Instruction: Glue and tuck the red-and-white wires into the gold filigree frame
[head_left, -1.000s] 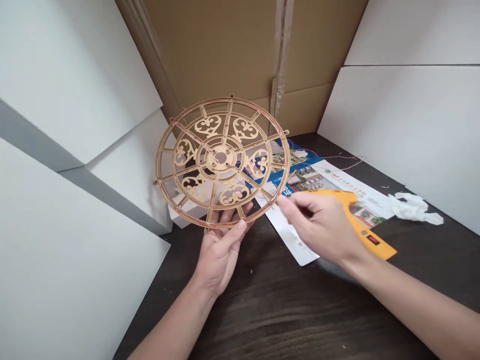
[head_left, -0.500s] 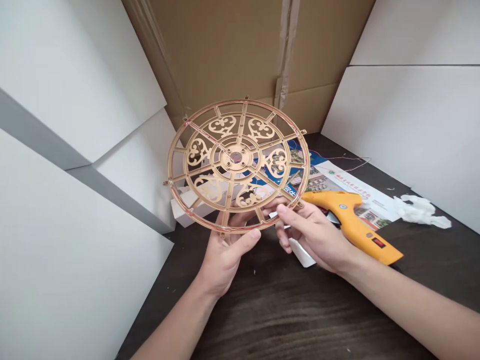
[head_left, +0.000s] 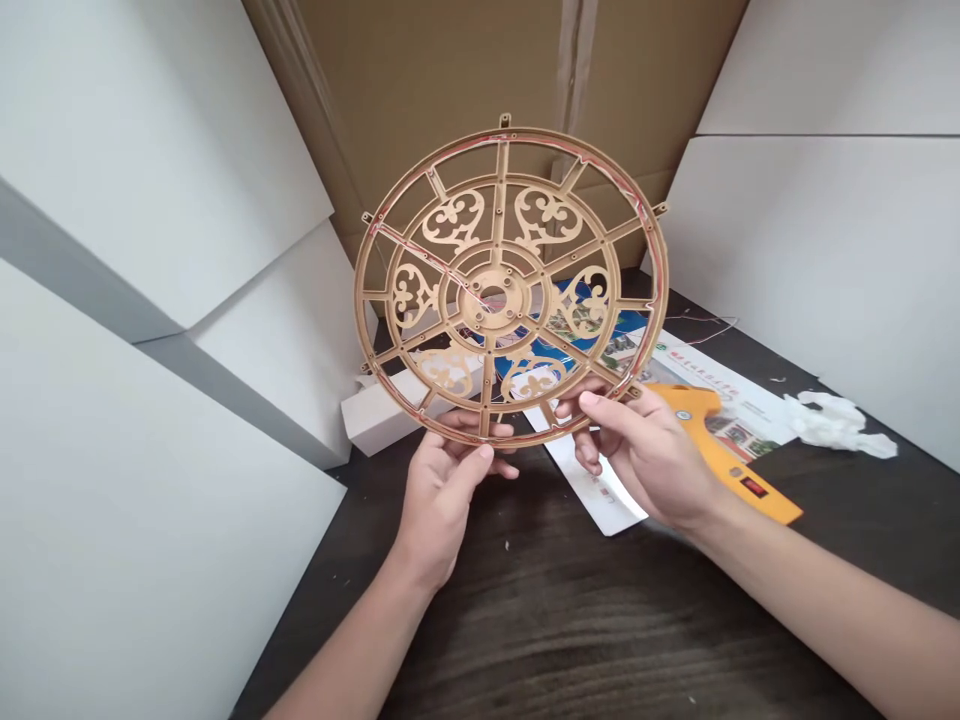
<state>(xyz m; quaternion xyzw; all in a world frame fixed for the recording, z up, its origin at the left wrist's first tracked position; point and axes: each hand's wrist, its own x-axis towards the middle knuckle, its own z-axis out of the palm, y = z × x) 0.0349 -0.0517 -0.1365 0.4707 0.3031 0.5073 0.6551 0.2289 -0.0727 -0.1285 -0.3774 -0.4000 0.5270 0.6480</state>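
Observation:
A round gold openwork frame [head_left: 493,320] with spokes and scroll ornaments is held up above the dark table, tilted so its face is toward me. Thin red and white wires run along its outer rim and down one spoke to the hub. My left hand [head_left: 450,500] grips the bottom of the rim, thumb in front and fingers behind. At the lower right of the rim, my right hand [head_left: 645,450] pinches the edge between thumb and fingers. Both hands touch only the frame.
A yellow glue gun [head_left: 720,450] lies right of the frame, partly behind my right arm. Printed sheets [head_left: 731,390], crumpled white tissue [head_left: 836,422] and a long white box [head_left: 382,410] rest on the dark table [head_left: 540,620]. Cardboard [head_left: 450,70] stands behind.
The gold frame has been raised and tilted more upright, shifting slightly right. Both hands still hold its rim, and more of the white paper beneath shows.

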